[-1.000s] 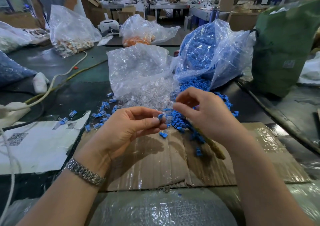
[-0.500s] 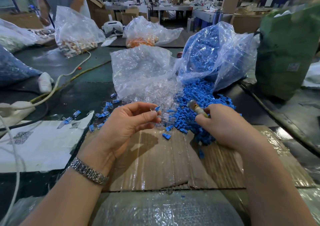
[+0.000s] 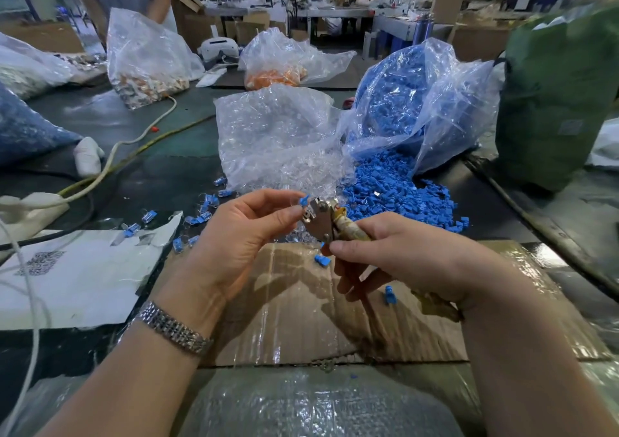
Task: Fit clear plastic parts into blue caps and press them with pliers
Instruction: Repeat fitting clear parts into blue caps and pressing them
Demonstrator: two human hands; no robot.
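Holding the pliers (image 3: 330, 224) in my right hand (image 3: 395, 259), fingers curled round the taped handles, metal head pointing up and left. My left hand (image 3: 241, 239) pinches a small blue cap (image 3: 304, 199) between thumb and fingertips, right against the pliers' head. Whether the clear part is already seated in that cap I cannot tell; it is too small and partly hidden.

All positions below relative to the cardboard sheet (image 3: 288, 309) under my hands:
- Both hands hover above its far half.
- Pile of loose blue caps (image 3: 395, 192) just beyond its far edge, spilling from an open plastic bag of blue caps (image 3: 418, 101) further back.
- Bag of clear plastic parts (image 3: 278, 138) beyond the far edge, left of the blue pile and touching it.
- Scattered assembled pieces (image 3: 201, 217), blue with clear ends, off the far-left corner.
- Two stray blue caps (image 3: 323, 260) lying on the cardboard itself, one near the pliers, another nearer my right wrist.
- White torn sheet (image 3: 77, 269) to the left, touching the cardboard edge.
- Green sack (image 3: 556, 95) far right, well apart.

Left wrist wears a metal watch band (image 3: 170, 329).
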